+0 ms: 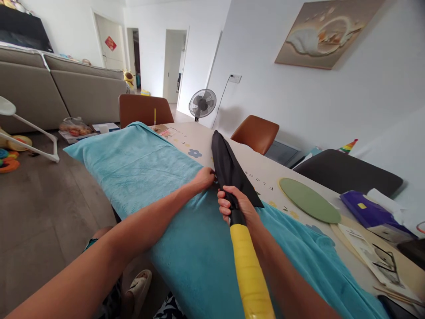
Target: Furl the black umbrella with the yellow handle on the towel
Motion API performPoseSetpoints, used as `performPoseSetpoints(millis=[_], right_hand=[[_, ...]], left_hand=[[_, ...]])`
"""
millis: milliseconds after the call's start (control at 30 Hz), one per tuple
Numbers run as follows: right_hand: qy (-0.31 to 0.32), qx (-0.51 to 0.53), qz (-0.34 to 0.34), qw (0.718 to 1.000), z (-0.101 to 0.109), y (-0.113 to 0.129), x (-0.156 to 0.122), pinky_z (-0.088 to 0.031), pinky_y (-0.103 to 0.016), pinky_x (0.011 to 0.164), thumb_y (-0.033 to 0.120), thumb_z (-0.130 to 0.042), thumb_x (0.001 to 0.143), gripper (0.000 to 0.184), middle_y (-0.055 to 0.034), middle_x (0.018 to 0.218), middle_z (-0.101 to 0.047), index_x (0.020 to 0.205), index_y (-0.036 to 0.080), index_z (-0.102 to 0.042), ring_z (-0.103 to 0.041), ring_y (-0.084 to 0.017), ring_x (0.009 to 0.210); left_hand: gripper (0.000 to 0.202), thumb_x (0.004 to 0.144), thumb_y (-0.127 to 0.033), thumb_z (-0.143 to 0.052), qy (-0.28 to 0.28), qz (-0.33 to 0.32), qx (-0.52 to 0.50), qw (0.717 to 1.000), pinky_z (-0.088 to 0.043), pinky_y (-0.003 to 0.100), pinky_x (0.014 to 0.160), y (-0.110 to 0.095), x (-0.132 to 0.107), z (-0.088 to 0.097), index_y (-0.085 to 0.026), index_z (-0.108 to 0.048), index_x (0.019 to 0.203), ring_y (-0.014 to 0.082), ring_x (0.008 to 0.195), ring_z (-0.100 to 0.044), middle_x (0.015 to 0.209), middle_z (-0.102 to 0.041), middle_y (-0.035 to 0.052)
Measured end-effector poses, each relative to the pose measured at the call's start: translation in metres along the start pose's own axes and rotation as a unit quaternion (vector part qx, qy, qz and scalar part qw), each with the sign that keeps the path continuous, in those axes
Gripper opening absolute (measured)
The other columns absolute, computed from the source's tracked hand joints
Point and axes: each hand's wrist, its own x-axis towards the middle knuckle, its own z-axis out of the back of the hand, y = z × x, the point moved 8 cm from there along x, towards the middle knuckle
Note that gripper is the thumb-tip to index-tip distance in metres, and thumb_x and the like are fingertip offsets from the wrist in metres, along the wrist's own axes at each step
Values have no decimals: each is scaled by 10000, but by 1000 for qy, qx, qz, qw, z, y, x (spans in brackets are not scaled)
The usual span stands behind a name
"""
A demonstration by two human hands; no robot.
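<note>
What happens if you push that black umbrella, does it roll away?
Probably not far. The umbrella is over a soft blue towel, whose fuzzy pile would likely slow it. Its loose black cloth looks floppy and would flatten rather than roll, while the yellow handle looks stiff and round. The right hand grips it anyway.

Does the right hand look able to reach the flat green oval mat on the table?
Probably yes: nothing stands on the table between the right hand and the flat green oval mat. But that hand is gripping the folded black umbrella above its yellow handle.
</note>
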Motion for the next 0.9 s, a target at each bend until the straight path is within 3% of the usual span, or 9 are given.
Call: performPoseSetpoints(millis=[100, 167, 367, 500, 567, 667, 767, 833, 900], right_hand=[[-54, -25, -11, 998, -2, -12, -3, -319, -145, 295, 256, -499, 810, 209, 29, 423, -451, 633, 144, -493, -394, -56, 322], [-61, -25, -13, 998, -9, -22, -6, -358, -153, 317, 262, -534, 796, 208, 14, 435, -475, 635, 133, -512, -421, -63, 348], [-33, 31, -15, 999, -25, -49, -6, -451, -201, 382, 312, -629, 746, 215, -9, 538, -548, 687, 118, -555, -489, -83, 418], [-42, 90, 41, 994, -26, -50, -3, -543, -265, 537, 241, -633, 730, 145, -47, 681, -617, 762, 106, -590, -604, -134, 578], [-35, 97, 49, 993, -27, -51, -1, -546, -259, 564, 199, -607, 733, 103, -56, 674, -625, 763, 100, -599, -613, -138, 589], [-27, 70, 11, 997, -27, -56, 2, -475, -204, 422, 208, -562, 751, 134, -22, 501, -551, 653, 115, -568, -520, -100, 416], [-30, 65, 6, 997, -20, -51, 6, -396, -174, 348, 205, -530, 762, 195, 4, 430, -477, 581, 133, -516, -431, -72, 351], [-34, 65, 20, 997, -14, -44, 10, -377, -168, 335, 196, -525, 763, 206, 13, 422, -452, 568, 136, -503, -403, -64, 347], [-39, 64, 36, 997, -9, -39, 15, -366, -167, 325, 189, -530, 761, 210, 17, 423, -444, 560, 137, -498, -389, -61, 348]], left_hand=[[207, 726, -354, -583, 9, 8, -27, 1000, -486, 260, 689, -5, 20, -11, -156, -598, 783, 176, 762, -618, 730, -660, 53], [293, 697, -422, -620, 54, 47, -82, 994, -502, 279, 672, 2, 21, -21, -142, -594, 780, 187, 731, -624, 717, -664, 67], [331, 712, -435, -605, 218, 239, -242, 915, -539, 327, 642, 19, -4, -49, -112, -616, 786, 206, 631, -638, 648, -670, 80], [240, 723, -345, -575, 197, 280, -226, 912, -537, 297, 576, 24, -6, -47, -107, -608, 738, 177, 529, -604, 560, -640, 62], [214, 717, -318, -567, 189, 277, -206, 919, -530, 287, 555, 25, -4, -47, -107, -600, 710, 170, 512, -593, 541, -629, 61], [146, 690, -270, -595, 177, 249, -179, 935, -527, 291, 575, 22, 0, -49, -124, -585, 686, 167, 529, -594, 556, -631, 54], [168, 653, -304, -643, 139, 177, -113, 968, -519, 294, 610, 14, 6, -42, -153, -575, 679, 187, 622, -619, 628, -655, 55], [268, 641, -419, -648, 91, 100, -2, 991, -503, 297, 642, 5, 12, -31, -166, -565, 668, 221, 733, -630, 710, -671, 79], [367, 659, -529, -593, 20, 12, 161, 987, -475, 326, 688, -10, 16, -16, -166, -543, 637, 269, 815, -618, 758, -668, 118]])
